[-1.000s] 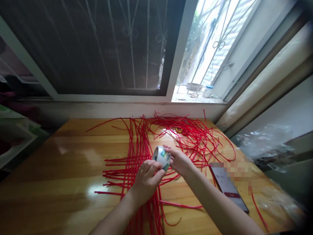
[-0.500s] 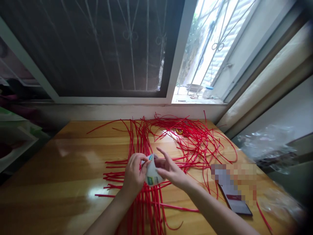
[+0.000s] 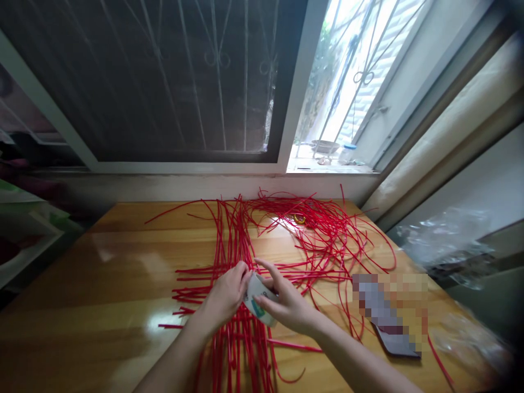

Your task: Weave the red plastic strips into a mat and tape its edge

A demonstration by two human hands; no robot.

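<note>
Across the left part of the wooden table, bare varnished grain is seen, with window light reflected in it. Next to the right, cut ends of red strips are noted; crosswise lengths are laid over or under others running toward the window, so that an open lattice is formed, partly covered by the hands.

Above the lattice, the left hand is held with its fingers curled and pinched at the upper left edge of a white roll of tape; the exact portion pinched is hidden. Between the two hands the roll is tilted, with printing and a teal patch visible on its side. By the right hand the roll is grasped, the thumb pressed on its outer side and the index finger extended over it.

Behind the right hand, loose red strands are heaped in a tangle, by which a gold-coloured ring is partly surrounded. Farther right, a touchscreen device is found on the table, partly obscured by pixel blocks. At the far right, crumpled clear plastic is observed.
</note>
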